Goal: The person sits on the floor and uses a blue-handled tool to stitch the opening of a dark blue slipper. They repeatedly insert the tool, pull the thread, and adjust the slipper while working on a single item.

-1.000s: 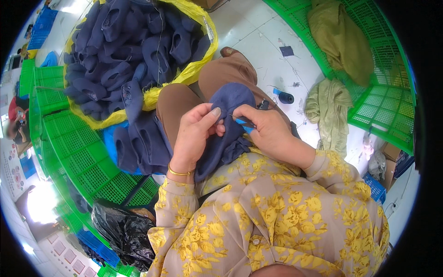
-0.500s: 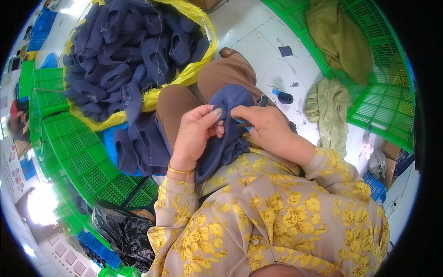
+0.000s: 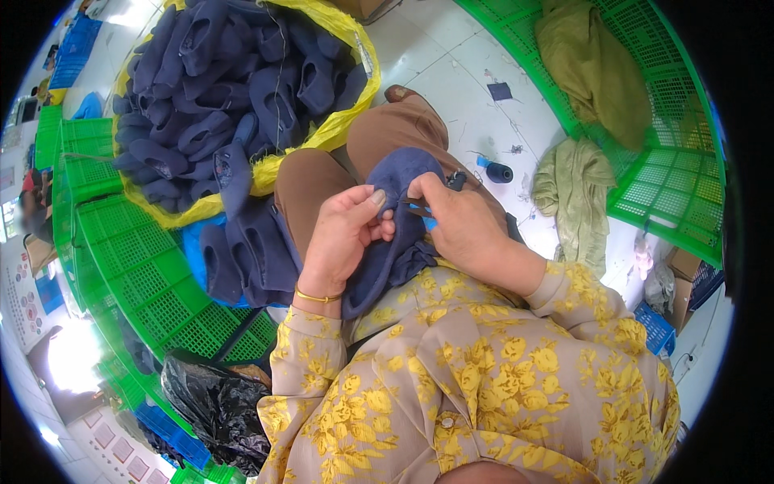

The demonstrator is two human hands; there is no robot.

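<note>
Across my lap lies a navy cloth piece [image 3: 403, 165] with a rounded end. My left hand [image 3: 345, 230], a gold bangle at its wrist, pinches the cloth's edge between thumb and fingertips. Just right of it, my right hand [image 3: 463, 222] is closed around small thread snips [image 3: 429, 222] with blue handles. Their dark blades point left at the cloth, close to my left fingertips. Whether they touch the cloth I cannot tell. More navy cloth pieces [image 3: 258, 258] with slit-like openings drape beside my left thigh.
A yellow-rimmed bag [image 3: 367, 68] at the far left is heaped with similar navy pieces. Green crates [image 3: 141, 258] line the left, and another green crate [image 3: 665, 181] holds olive cloth at right. A black spool [image 3: 499, 172] and pale green cloth [image 3: 572, 194] lie on the floor.
My right hand has turned and drawn slightly back from the cloth, so the snips' blades now show. My left hand keeps its pinch in nearly the same place.
</note>
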